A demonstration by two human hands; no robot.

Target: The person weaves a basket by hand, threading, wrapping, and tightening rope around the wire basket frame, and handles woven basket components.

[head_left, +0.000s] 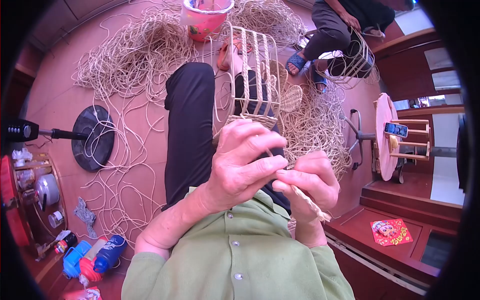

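In front of my green shirt my two hands meet with fingertips touching. My right hand [312,182] is closed round a short twisted cord [306,201], whose frayed end sticks out below the fingers. My left hand [247,162] pinches at the other end of that cord, and a thin strand shows between its thumb and fingers. Just beyond the hands, a wire-frame basket [255,72] partly wrapped in woven cord rests against my legs. Its lower woven part is partly hidden behind my left hand.
Heaps of loose cord [145,55] cover the floor. A pink bucket [205,22] stands ahead, and a black round stand base [93,137] is at left. Bottles [110,253] stand lower left. Another person [345,35] sits upper right with cord. A phone [396,130] lies at right.
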